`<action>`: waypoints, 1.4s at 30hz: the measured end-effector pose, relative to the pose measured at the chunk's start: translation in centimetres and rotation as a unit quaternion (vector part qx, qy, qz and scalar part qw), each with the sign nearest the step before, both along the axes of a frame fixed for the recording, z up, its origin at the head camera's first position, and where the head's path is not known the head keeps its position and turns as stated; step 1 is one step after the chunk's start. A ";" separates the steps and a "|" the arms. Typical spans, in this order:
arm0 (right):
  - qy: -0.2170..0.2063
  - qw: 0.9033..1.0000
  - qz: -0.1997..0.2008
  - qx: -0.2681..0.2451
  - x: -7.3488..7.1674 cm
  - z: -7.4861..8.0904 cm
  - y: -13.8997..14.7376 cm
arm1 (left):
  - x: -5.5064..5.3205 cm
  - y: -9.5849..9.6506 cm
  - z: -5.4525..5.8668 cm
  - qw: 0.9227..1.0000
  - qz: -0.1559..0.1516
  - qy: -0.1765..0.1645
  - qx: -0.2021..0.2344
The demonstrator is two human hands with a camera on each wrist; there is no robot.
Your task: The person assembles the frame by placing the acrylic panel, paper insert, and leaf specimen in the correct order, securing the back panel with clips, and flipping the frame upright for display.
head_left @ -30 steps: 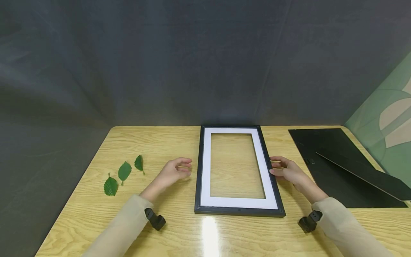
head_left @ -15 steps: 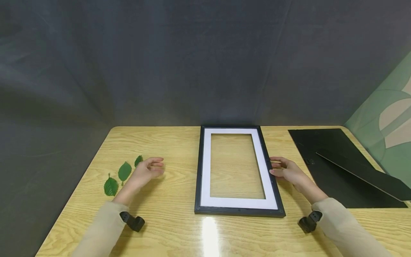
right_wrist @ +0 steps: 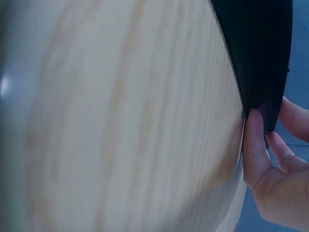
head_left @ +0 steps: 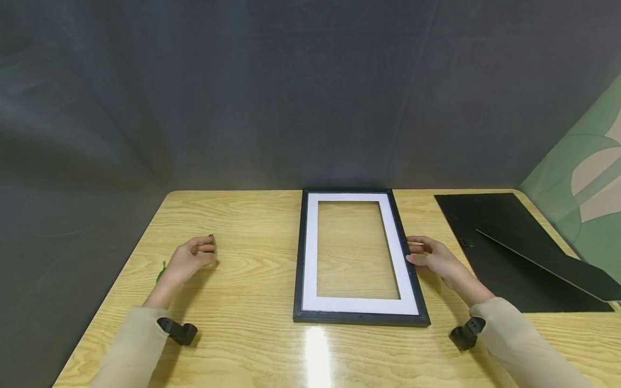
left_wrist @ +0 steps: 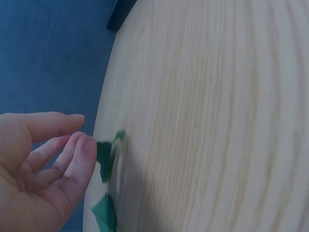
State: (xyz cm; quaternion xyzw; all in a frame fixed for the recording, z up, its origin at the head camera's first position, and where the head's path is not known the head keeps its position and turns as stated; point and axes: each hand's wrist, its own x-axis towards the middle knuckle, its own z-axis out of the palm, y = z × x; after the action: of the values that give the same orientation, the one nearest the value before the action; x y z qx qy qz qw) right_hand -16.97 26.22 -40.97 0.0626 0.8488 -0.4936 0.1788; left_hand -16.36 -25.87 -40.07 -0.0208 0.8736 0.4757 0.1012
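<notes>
In the head view, my left hand (head_left: 186,261) hovers over the green leaves at the table's left, hiding most of them. Parts of one leaf (head_left: 212,241) show by its fingertips and of another leaf (head_left: 161,271) beside the wrist. Close up, thumb and fingers stand apart with nothing between them, and a leaf (left_wrist: 105,159) lies just past the fingertips. My right hand (head_left: 434,260) holds the right side of a black picture frame (head_left: 361,318), thumb at its top edge and fingers against its outer side. A white mat (head_left: 361,305) lies inside the frame.
A black backing board (head_left: 533,293) lies at the right of the wooden table (head_left: 252,350), its stand flap (head_left: 558,264) raised at an angle. A dark curtain (head_left: 291,97) hangs behind the table; a green patterned panel (head_left: 599,161) stands at the right.
My left hand has moved left, from beside the frame to over the leaves, covering the middle one. My right hand and the frame have stayed in place.
</notes>
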 end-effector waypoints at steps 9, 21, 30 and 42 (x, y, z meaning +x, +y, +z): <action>0.004 1.000 0.001 0.004 -0.1 0.1 0.1 | 0.0 -0.6 -0.3 0.999 0.034 0.002 -0.042; 0.001 1.000 -0.007 0.001 0.0 -0.1 -0.1 | -0.7 -0.2 -0.5 0.998 0.030 -0.018 -0.056; 0.007 1.000 0.000 -0.010 0.1 -0.2 -0.1 | -1.5 0.3 -1.0 0.996 0.024 -0.022 -0.079; 0.005 1.000 -0.002 -0.005 0.1 -0.3 -0.2 | -2.0 1.2 -1.1 0.991 0.016 -0.007 -0.129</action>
State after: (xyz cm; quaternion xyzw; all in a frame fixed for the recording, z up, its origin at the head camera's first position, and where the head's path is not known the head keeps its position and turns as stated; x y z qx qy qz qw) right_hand -16.88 26.01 -41.30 0.0612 0.8469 -0.4989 0.1735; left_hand -18.35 -24.70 -41.17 -0.0514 0.9265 0.3601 0.0964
